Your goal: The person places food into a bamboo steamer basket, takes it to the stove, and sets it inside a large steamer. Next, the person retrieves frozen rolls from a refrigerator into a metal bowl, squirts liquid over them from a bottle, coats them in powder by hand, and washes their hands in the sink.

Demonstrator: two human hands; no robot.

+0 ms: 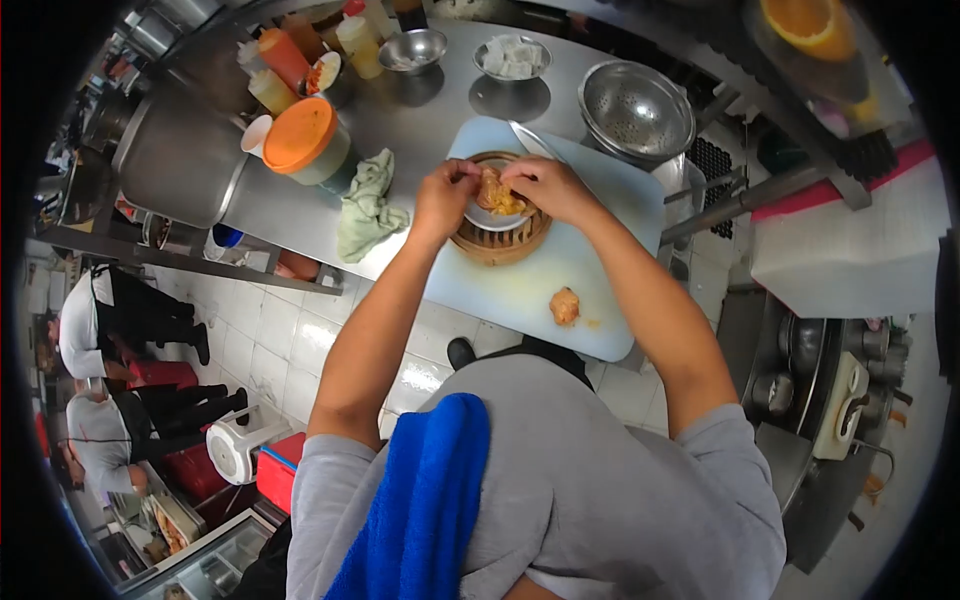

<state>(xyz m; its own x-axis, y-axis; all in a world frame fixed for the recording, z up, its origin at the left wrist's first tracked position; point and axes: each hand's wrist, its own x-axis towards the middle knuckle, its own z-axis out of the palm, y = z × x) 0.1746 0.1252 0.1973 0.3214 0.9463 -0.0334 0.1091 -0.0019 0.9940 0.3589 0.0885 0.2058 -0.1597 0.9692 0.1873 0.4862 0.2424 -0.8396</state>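
Observation:
My left hand (447, 198) and my right hand (552, 188) are at opposite sides of an orange-brown piece of marinated meat (496, 192), fingers pinched at its edges. The meat is over a small white plate (482, 217) that sits in a round bamboo steamer (500, 251). My fingers hide part of the plate's rim. Under the steamer is a pale cutting board (460, 285). Another orange-brown lump of meat (565, 307) lies alone near the board's front right corner. A knife (536, 142) lies at the far edge, behind my right hand.
Left of the board are a crumpled green cloth (368, 205) and an orange-lidded tub (300, 135). Bowls, squeeze bottles and a steel colander (637, 112) line the back. A metal shelf post (715, 212) stands right. Two people (110, 420) are at the far left.

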